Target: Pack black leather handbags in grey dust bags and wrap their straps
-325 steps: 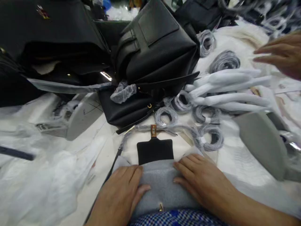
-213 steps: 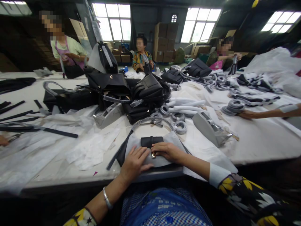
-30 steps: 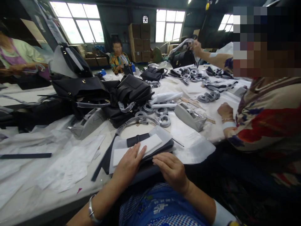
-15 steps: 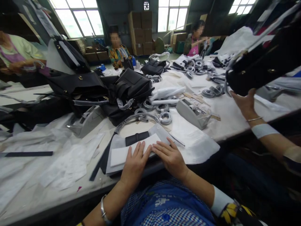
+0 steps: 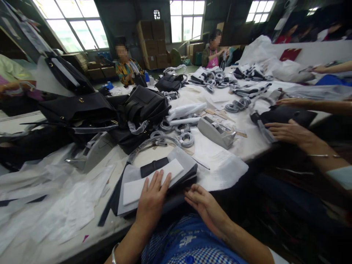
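Note:
A black handbag lies in front of me near the table edge, with a translucent sheet over it. On the sheet rest a white foam pad and a rolled black piece. My left hand lies flat on the pad with its fingers spread. Just off the bag's right front edge is my right hand, palm turned inward and fingers loosely bent, with nothing visible in them. A plastic-wrapped strap curves behind the bag.
Tape dispensers stand right and left. Black bags are piled at back left, near wrapped coils. Loose white sheets cover the left side. At right, a co-worker's hands touch another black bag.
My right hand has come off the pad and dropped to the bag's front right edge, turning palm inward. The co-worker's raised bag is now down on the table. My view has shifted right.

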Action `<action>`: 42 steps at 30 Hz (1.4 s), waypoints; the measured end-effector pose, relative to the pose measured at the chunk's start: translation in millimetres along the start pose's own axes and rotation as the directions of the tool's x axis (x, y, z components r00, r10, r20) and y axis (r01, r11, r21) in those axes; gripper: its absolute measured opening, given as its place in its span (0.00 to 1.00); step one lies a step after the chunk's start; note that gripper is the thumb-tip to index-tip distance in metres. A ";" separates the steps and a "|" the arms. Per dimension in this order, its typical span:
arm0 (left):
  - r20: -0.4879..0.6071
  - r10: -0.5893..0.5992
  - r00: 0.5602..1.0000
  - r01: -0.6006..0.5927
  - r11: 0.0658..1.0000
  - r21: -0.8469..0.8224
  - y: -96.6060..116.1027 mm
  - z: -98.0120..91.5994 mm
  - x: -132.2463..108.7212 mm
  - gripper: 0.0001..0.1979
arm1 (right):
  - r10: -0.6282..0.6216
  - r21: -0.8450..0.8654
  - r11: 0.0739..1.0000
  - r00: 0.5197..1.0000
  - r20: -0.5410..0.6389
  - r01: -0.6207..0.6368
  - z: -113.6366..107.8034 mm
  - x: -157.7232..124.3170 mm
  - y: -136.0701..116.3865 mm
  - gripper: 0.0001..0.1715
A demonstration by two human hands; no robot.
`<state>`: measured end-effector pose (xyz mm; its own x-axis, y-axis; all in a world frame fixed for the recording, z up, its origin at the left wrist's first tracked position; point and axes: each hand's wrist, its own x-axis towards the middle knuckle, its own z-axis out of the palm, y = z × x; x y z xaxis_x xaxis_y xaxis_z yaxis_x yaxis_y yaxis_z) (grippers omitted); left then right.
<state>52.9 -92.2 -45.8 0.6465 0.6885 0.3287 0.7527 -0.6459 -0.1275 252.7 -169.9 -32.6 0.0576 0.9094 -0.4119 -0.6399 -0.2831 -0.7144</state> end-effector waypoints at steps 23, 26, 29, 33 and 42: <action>-0.145 -0.103 0.984 0.098 0.994 -0.037 -24.0 1.3 -7.4 0.38 | -0.123 -0.684 0.605 0.897 0.425 0.407 19.5 47.2 -33.0 0.14; -0.145 -0.132 0.981 0.126 0.991 -0.049 -24.5 -3.2 -5.4 0.39 | -0.355 -0.820 -0.033 0.760 0.544 0.572 -12.9 56.2 -54.0 0.12; -0.153 -0.136 0.979 0.128 0.990 -0.058 -24.1 -4.4 -3.4 0.38 | -0.381 -0.794 -0.434 0.713 0.589 0.425 -37.2 69.1 -72.0 0.15; -0.190 -0.147 0.971 0.135 0.988 -0.074 -25.3 -1.7 -2.7 0.36 | -0.350 -0.782 -0.521 0.750 0.562 0.343 -50.6 87.8 -78.1 0.04; -0.247 -0.145 0.958 0.134 0.989 -0.059 -27.1 -2.0 -2.7 0.32 | -0.465 -0.821 -0.444 0.691 0.553 0.359 -37.6 91.3 -95.7 0.08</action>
<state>30.5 -77.2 -41.3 0.4797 0.6718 0.5645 0.8239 -0.5661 -0.0265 348.0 -71.2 -23.1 -0.0868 0.9288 0.3603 0.9339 0.2018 -0.2953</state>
